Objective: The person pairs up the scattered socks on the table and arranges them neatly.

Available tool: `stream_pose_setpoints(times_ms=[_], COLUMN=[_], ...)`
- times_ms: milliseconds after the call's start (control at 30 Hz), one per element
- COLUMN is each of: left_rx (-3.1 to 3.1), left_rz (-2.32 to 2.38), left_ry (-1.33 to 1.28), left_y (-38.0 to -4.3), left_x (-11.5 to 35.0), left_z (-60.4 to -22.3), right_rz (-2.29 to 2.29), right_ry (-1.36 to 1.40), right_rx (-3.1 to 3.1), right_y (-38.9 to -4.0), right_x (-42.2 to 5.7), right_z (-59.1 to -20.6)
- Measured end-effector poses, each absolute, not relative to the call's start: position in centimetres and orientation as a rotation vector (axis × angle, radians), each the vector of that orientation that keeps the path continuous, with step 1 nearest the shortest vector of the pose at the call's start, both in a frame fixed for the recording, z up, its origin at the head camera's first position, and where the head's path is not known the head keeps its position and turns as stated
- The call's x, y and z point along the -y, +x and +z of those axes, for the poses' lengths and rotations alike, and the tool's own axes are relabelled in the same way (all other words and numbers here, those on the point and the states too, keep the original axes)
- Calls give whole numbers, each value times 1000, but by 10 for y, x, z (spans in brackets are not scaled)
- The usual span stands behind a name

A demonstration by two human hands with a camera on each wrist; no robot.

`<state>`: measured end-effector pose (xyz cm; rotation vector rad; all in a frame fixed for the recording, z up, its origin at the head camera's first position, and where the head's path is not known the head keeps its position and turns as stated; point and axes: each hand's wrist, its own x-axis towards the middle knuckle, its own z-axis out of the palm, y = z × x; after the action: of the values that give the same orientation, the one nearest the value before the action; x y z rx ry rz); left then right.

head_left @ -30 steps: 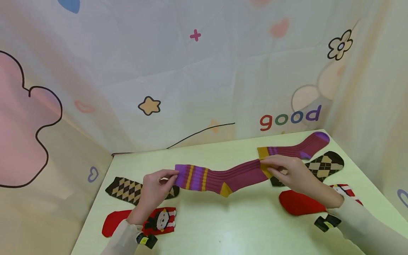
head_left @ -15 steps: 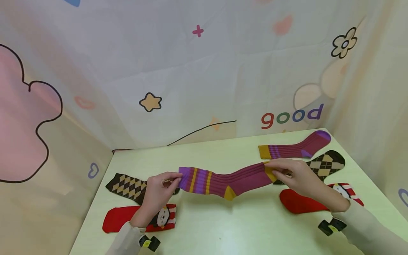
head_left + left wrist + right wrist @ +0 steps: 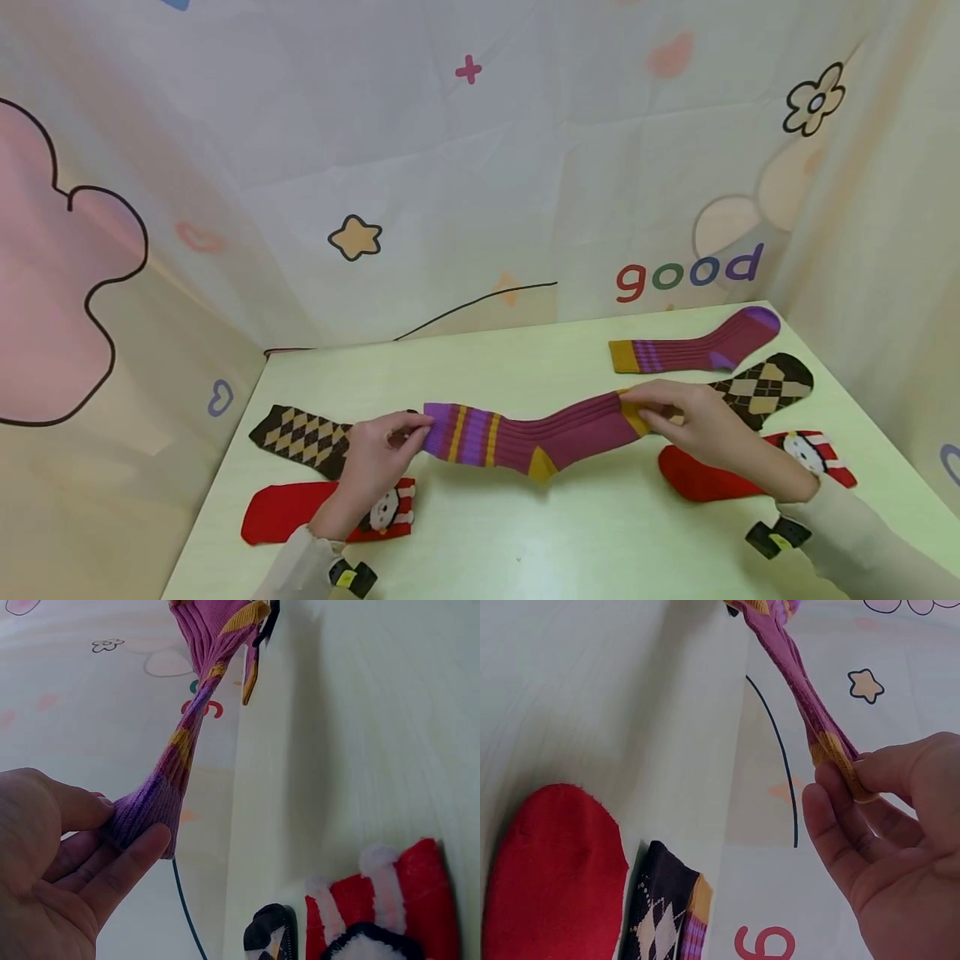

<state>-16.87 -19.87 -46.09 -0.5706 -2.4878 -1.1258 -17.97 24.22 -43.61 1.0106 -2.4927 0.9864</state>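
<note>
Between both hands a magenta ribbed sock [image 3: 577,433] with purple and mustard stripes is stretched sideways above the table. My left hand [image 3: 378,450] pinches its purple cuff [image 3: 146,814] between thumb and fingers. The mustard toe [image 3: 844,769] is pinched by my right hand [image 3: 690,421]. Behind the right hand lies an argyle sock [image 3: 765,392], partly hidden, and a red sock [image 3: 697,475] with a cartoon face lies under that forearm. A second argyle sock [image 3: 300,437] and a second red sock [image 3: 281,508] lie partly behind the left hand and forearm.
At the back right corner of the pale table [image 3: 555,550] lies another magenta sock [image 3: 697,346] with a mustard cuff and purple toe. A printed curtain [image 3: 450,183] encloses the table at the back and both sides.
The held sock and both hands have sunk slightly and shifted a little right in the head view, which itself has tilted a bit. Both pinches stay the same.
</note>
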Motion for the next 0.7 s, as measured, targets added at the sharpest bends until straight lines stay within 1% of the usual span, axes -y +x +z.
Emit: stream_pose_setpoints(times_ms=[300, 700], left_rx=[2520, 2521], left_rz=[-1139, -1145], left_ry=[-574, -628], left_y=[-168, -169], left_x=[198, 198], left_z=[-471, -476], right_rz=[968, 981], right_ry=[1011, 986], right_rx=[2546, 2649], right_y=[-182, -178], right_x=[-241, -241], right_z=[-443, -445])
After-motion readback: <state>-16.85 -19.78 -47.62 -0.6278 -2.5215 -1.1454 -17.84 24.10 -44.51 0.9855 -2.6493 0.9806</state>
